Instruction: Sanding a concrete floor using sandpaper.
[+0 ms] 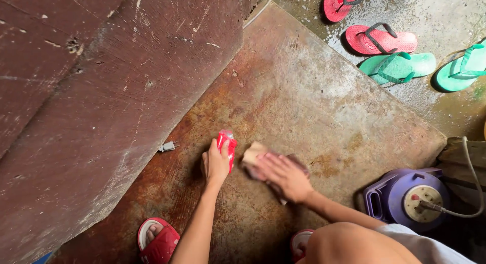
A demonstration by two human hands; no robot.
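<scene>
My left hand [214,165] grips a small red packet [227,144] held just above the rusty brown floor [304,97]. Beside it, my right hand [281,175] presses flat on a tan block wrapped with a dark sheet [254,153], which lies on the floor and is blurred. The two hands are close together, almost touching. A small grey plug-like piece [166,147] lies on the floor to the left of my left hand, next to the wall.
A dark red-brown wooden wall [101,91] slants along the left. My feet in red slippers [158,242] stand at the bottom. A purple cable reel [410,195] with a cord sits at right. Red flip-flops [380,40] and green flip-flops [397,66] lie on wet concrete at top right.
</scene>
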